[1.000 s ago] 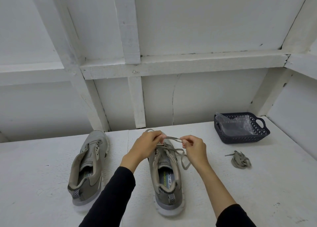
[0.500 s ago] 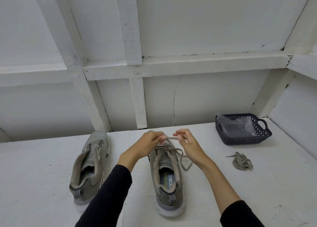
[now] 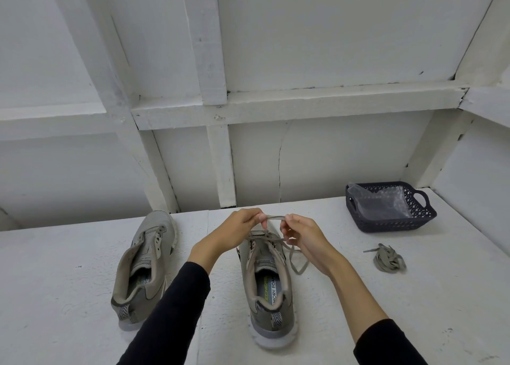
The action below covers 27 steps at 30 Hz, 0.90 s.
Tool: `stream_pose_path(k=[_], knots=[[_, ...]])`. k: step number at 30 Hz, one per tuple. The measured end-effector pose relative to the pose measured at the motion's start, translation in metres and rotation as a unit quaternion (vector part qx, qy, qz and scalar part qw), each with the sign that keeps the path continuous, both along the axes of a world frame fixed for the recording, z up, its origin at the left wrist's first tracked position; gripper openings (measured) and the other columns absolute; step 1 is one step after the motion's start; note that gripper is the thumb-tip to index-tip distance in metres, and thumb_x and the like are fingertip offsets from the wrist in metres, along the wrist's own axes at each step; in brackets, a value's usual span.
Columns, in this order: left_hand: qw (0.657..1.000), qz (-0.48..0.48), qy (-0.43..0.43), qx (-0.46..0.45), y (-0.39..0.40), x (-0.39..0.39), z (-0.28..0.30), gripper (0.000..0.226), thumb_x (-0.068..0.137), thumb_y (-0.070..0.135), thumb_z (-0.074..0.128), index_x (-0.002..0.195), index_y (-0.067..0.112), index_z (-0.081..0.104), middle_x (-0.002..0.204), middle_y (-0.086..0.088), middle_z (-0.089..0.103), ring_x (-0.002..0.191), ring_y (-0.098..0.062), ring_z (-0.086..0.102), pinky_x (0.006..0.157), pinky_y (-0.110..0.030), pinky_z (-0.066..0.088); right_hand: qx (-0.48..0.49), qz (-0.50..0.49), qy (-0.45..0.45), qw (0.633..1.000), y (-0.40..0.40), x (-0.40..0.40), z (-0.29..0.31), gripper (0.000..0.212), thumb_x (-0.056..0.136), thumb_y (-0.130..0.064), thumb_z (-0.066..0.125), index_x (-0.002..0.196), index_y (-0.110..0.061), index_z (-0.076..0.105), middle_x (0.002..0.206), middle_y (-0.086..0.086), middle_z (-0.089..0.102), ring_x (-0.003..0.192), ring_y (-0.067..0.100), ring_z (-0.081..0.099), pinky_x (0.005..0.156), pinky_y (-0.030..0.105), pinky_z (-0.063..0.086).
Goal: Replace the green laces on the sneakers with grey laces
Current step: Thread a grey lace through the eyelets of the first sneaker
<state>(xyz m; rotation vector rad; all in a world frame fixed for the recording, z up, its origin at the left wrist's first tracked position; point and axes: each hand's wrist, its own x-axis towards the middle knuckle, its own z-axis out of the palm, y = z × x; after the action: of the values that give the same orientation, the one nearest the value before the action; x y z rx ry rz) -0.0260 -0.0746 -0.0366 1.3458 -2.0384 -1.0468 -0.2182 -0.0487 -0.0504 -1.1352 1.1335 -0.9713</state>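
On the desk (image 3: 69, 295), left to right:
Left sneaker (image 3: 143, 270): unlaced, toe toward the wall.
Left hand (image 3: 237, 229): pinching one end of a short lace span above the middle sneaker.
Middle sneaker (image 3: 269, 287): partly laced; grey lace (image 3: 294, 257) trails off its right side.
Right hand (image 3: 302, 239): pinching the span's other end.
Lace bundle (image 3: 389, 259): loose, near the basket.
Basket (image 3: 392, 223): dark, holding a clear bag (image 3: 380, 201).

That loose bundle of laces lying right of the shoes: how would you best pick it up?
Grip the coiled middle of the lace bundle from straight above. It lies flat on the table, apart from the basket, so nothing blocks a downward pinch; pulling the stray end alone would probably unravel it.
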Motion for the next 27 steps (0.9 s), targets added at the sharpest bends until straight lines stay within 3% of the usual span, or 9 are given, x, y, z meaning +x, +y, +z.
stream_pose_path(k=[4, 7, 10, 16, 19, 24, 27], knots=[[1.000, 0.002, 0.007, 0.006, 0.003, -0.001, 0.000, 0.034, 0.104, 0.033, 0.042, 0.078, 0.028, 0.063, 0.073, -0.003, 0.053, 0.069, -0.014, 0.043, 0.069, -0.029, 0.034, -0.009, -0.044, -0.014, 0.999, 0.000, -0.007, -0.007, 0.022, 0.100, -0.010, 0.049, 0.099, 0.003, 0.066, 0.074, 0.003, 0.061, 0.068, 0.012, 0.054, 0.068, 0.024, 0.048], [1.000, -0.002, -0.004, -0.002, 0.005, -0.002, -0.001, 0.033, 0.104, 0.025, 0.043, 0.078, 0.024, 0.064, 0.087, -0.016, 0.059, 0.076, -0.014, 0.047, 0.071, -0.025, 0.036, -0.024, -0.067, -0.020, 0.997, 0.002, -0.009, -0.011, 0.018, 0.099, -0.005, 0.050, 0.103, -0.002, 0.067, 0.085, 0.010, 0.070, 0.074, 0.015, 0.063, 0.072, 0.024, 0.054], [1.000, 0.004, -0.006, -0.011, 0.008, -0.003, 0.001, 0.033, 0.104, 0.021, 0.043, 0.079, 0.019, 0.065, 0.086, -0.001, 0.059, 0.076, -0.008, 0.047, 0.069, -0.014, 0.035, -0.034, -0.069, -0.006, 0.997, 0.003, -0.011, -0.014, 0.015, 0.098, -0.005, 0.050, 0.102, 0.000, 0.065, 0.087, 0.012, 0.072, 0.074, 0.016, 0.065, 0.071, 0.023, 0.054], [1.000, 0.012, -0.026, -0.011, 0.005, -0.001, -0.005, 0.034, 0.104, 0.028, 0.043, 0.082, 0.021, 0.069, 0.095, -0.015, 0.060, 0.079, -0.024, 0.051, 0.075, -0.031, 0.041, -0.037, -0.058, 0.033, 0.997, 0.003, -0.014, -0.015, 0.018, 0.099, -0.002, 0.046, 0.099, -0.005, 0.063, 0.089, 0.012, 0.073, 0.078, 0.017, 0.070, 0.071, 0.021, 0.055], [0.999, 0.025, -0.040, -0.013, 0.004, 0.000, -0.009, 0.034, 0.103, 0.031, 0.043, 0.080, 0.030, 0.068, 0.093, -0.006, 0.062, 0.086, -0.021, 0.057, 0.081, -0.033, 0.044, -0.041, -0.067, 0.041, 0.996, 0.003, -0.016, -0.015, 0.017, 0.100, -0.001, 0.044, 0.098, -0.007, 0.060, 0.087, 0.013, 0.071, 0.079, 0.018, 0.070, 0.073, 0.022, 0.055], [0.999, 0.031, -0.038, -0.016, 0.005, -0.002, -0.007, 0.036, 0.104, 0.030, 0.043, 0.075, 0.032, 0.065, 0.075, 0.008, 0.052, 0.069, -0.009, 0.047, 0.069, -0.027, 0.038, -0.047, -0.062, 0.050, 0.996, 0.002, -0.018, -0.015, 0.019, 0.100, 0.001, 0.042, 0.098, -0.006, 0.060, 0.092, 0.018, 0.071, 0.079, 0.021, 0.069, 0.071, 0.021, 0.055], [0.999, 0.033, -0.043, -0.006, 0.004, 0.002, -0.010, 0.037, 0.103, 0.034, 0.042, 0.075, 0.030, 0.065, 0.072, 0.004, 0.051, 0.066, -0.013, 0.044, 0.066, -0.030, 0.038, -0.048, -0.065, 0.057, 0.995, 0.002, -0.020, -0.016, 0.020, 0.100, 0.001, 0.040, 0.098, -0.005, 0.059, 0.091, 0.017, 0.070, 0.078, 0.020, 0.068, 0.070, 0.021, 0.055]])
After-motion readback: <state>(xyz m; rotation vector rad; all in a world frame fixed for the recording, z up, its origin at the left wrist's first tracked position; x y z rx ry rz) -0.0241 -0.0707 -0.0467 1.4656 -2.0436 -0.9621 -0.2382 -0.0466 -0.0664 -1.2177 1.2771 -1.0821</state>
